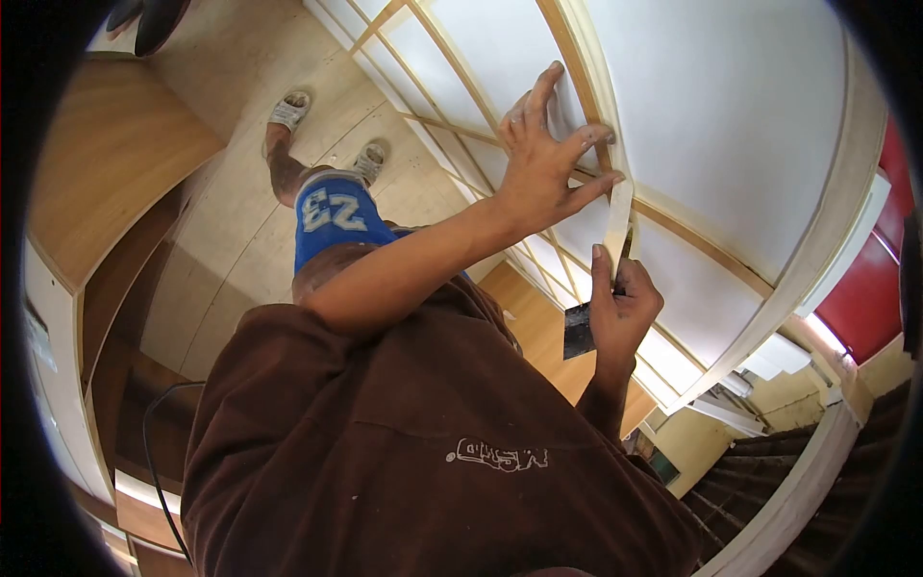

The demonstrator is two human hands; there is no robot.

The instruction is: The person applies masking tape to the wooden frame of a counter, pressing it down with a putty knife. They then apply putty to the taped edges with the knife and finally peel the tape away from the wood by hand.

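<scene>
My left hand [546,154] is spread over a wooden lattice panel [567,29], fingers stretched out. Its thumb and one fingertip touch a narrow pale strip [618,221] along the frame edge. Lower down, my right hand [625,308] is closed, with its thumb against the lower end of the strip. A black, flat scraper-like blade [579,332] sticks out from the right hand's palm side; its handle is hidden in the fingers. White sheeting [721,106] backs the panel between its thin wooden bars.
Light wooden floor sheets [231,269] lie around my feet. Wooden cabinet pieces [125,163] stand at the left, with a black cable [149,433] beside them. A red surface [865,298] and a pale curved beam [798,490] are at the right. Someone's dark footwear [159,24] shows at top left.
</scene>
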